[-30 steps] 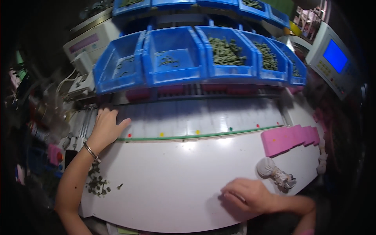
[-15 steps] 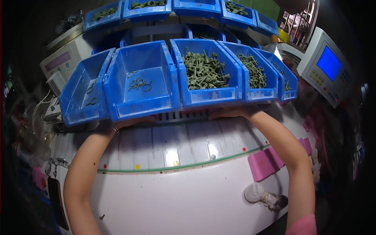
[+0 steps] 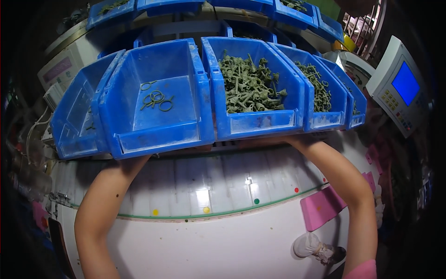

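Both of my arms reach forward under the front row of blue bins. Most of my left hand (image 3: 190,150) is hidden below the bin with rings (image 3: 158,144); that bin holds several thin dark-green ring-shaped pieces (image 3: 156,99). Beneath the bin heaped with dark-green metal parts (image 3: 251,86), only a strip of my right hand (image 3: 267,141) shows. The fingers of both hands are covered by the bin fronts, so what they touch or hold cannot be made out. Between the hands, a slotted white piece (image 3: 224,145) is partly visible.
More blue bins (image 3: 239,5) stand in a raised row behind. A scale display with a blue screen (image 3: 405,84) is at right. A green-edged strip with coloured dots (image 3: 227,186) crosses the white table (image 3: 195,251). Near my right arm are a pink block (image 3: 320,208) and a white-wrapped object (image 3: 306,244).
The front bins appear larger and lower in view, and their fronts cover more of my hands. My left hand has shifted slightly to the right.
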